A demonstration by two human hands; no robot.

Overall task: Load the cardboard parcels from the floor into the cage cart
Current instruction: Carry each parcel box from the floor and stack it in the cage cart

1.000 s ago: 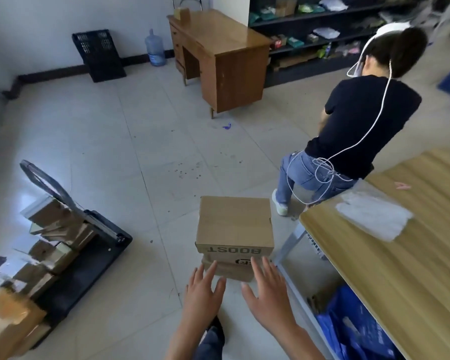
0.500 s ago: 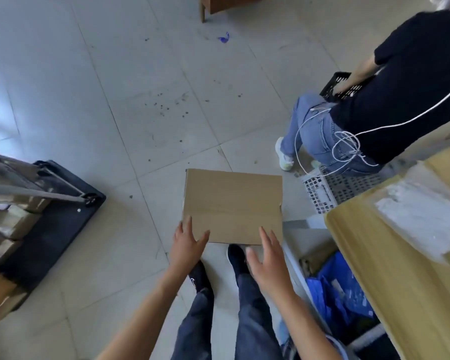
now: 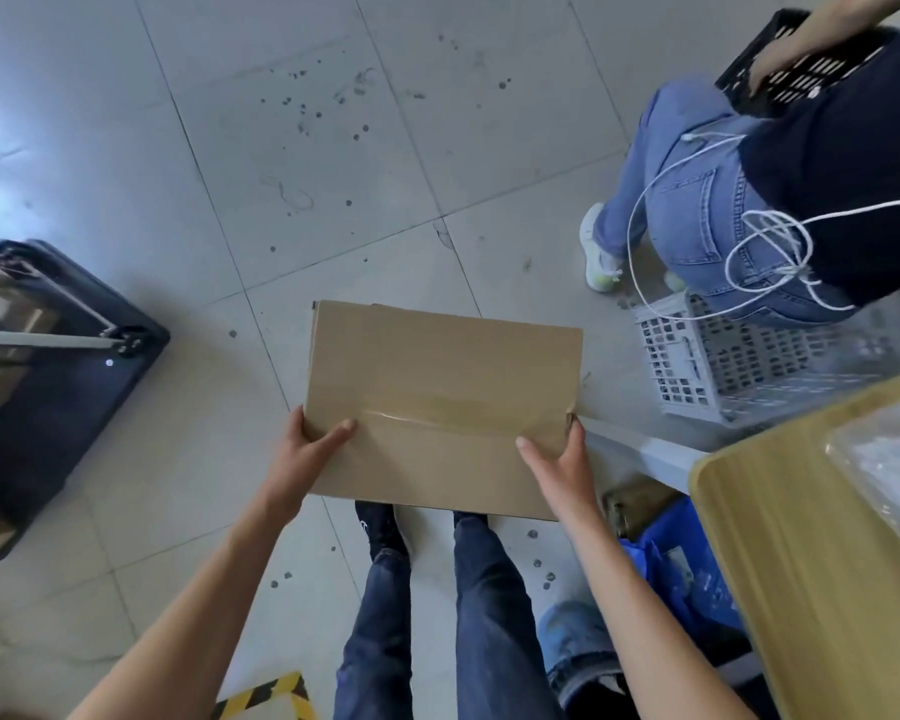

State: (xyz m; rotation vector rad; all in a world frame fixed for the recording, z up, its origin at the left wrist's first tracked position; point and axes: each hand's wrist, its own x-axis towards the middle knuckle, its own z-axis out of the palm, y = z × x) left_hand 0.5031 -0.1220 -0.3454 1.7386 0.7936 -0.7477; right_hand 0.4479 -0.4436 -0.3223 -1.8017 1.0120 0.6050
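While on parcel [image 3: 437, 387] edges, 2 hands [image 3: 310, 449] [image 3: 562, 462]

The left forearm [image 3: 214, 574] and right forearm [image 3: 611, 589], both bare, reach forward and down from the bottom of the view, drawing slightly closer toward the hands. The left hand [image 3: 313, 446] grips the near left corner of a cardboard box [image 3: 442, 376], its thumb lying flat on the top face and its fingers wrapped round the left edge. The right hand [image 3: 562, 462] grips the near right side, thumb stretched across the top and fingers curled over the right edge. Both wrists run straight with the forearms. Between the arms, the person's legs [image 3: 481, 615] in dark jeans stand side by side.
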